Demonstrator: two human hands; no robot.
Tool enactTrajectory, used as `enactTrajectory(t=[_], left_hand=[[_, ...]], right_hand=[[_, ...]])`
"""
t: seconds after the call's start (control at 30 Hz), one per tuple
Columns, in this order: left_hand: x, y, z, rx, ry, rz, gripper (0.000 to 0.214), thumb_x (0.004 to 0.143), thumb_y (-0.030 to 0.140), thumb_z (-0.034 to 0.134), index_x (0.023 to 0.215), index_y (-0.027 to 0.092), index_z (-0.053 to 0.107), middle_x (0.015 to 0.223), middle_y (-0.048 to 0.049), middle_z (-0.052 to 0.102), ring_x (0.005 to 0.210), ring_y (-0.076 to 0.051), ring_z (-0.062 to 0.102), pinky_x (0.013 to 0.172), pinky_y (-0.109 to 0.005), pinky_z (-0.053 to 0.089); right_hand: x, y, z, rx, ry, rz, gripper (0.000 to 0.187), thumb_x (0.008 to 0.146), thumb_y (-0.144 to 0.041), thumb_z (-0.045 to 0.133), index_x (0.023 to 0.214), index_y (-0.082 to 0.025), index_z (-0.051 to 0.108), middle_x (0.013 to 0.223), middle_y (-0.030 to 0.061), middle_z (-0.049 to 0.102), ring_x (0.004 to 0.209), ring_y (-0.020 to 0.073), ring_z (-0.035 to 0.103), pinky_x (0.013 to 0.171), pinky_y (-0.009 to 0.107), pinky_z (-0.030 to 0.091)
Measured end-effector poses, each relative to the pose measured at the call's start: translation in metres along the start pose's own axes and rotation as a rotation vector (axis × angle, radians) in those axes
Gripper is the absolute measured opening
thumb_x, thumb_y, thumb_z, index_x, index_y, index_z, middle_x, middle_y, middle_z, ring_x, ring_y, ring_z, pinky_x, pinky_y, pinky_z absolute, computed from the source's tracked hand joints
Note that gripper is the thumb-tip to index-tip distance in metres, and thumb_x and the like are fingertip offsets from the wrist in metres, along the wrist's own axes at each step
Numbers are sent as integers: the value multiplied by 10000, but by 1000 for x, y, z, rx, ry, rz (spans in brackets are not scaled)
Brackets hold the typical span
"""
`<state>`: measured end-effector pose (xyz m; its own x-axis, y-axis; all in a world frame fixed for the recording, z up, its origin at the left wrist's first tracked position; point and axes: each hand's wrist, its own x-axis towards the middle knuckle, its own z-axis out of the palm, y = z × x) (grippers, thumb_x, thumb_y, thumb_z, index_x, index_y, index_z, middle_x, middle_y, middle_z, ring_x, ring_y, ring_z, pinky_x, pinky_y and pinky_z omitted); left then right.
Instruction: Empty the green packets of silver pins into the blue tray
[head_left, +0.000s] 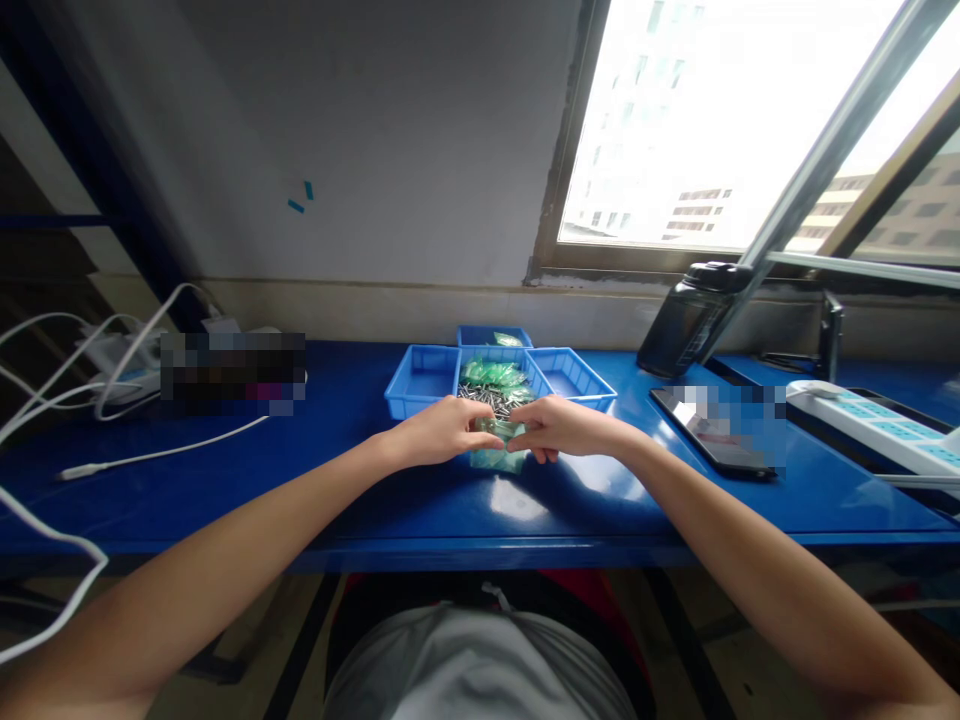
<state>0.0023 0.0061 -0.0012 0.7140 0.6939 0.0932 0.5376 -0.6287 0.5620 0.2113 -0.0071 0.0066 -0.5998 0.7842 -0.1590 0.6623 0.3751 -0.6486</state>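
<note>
The person's left hand (459, 432) and right hand (556, 428) met over the near edge of the middle blue bin, their fingertips close together. Each hand had its thumb and fingers pinched on a small green-tinted plastic bag (495, 460), the left at one side of it and the right at the other. The bag was between the hands, its lower part hanging toward the person just above or against the blue table (360, 505); which of the two could not be told. Whether anything lay inside it was too small to make out.

Behind the fingers, the middle blue bin (491, 352) held a heap of small metal pins (482, 400), with more green plastic packets (495, 374) piled at the far side of them. A left blue bin (424, 383) and a right blue bin (574, 376) flanked it, and a rear blue bin (480, 331) with a pale packet (508, 340) in it stood behind. To the right were a tilted black bottle (686, 322), a dark phone (712, 435) and a white power strip (874, 425); a white cable (187, 446) lay at left.
</note>
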Motion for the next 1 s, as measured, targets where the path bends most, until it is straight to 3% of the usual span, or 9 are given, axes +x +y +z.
enactTrajectory(t=[0.1,0.33,0.83,1.0], left_hand=[[0,0,0,12,-1,0,305,780,454,563,822,155,609,599,28,532,555,-110,460,484,-215,264],[-1,1,0,4,-7,10,306,777,459,567,815,156,599,611,29,548,556,-109,473,485,-211,283],[-1,-1,1,40,-21,47,328,793,483,546,790,157,585,625,22,545,560,-110,465,496,-219,277],[-1,0,0,41,-32,53,306,796,468,545,786,163,575,618,28,530,555,-107,454,494,-218,274]], right_hand=[[-1,-2,-1,-48,6,14,330,767,-480,565,679,-178,466,458,-57,477,414,83,457,418,202,341],[2,2,0,-101,20,2,364,757,-505,564,664,-175,442,523,-70,372,468,60,343,419,193,270],[1,2,-3,-69,-36,4,360,762,-509,553,691,-176,438,575,-57,384,526,78,380,467,204,287],[1,1,-3,-159,10,-43,358,765,-508,560,701,-166,476,553,-59,391,515,74,340,473,208,253]])
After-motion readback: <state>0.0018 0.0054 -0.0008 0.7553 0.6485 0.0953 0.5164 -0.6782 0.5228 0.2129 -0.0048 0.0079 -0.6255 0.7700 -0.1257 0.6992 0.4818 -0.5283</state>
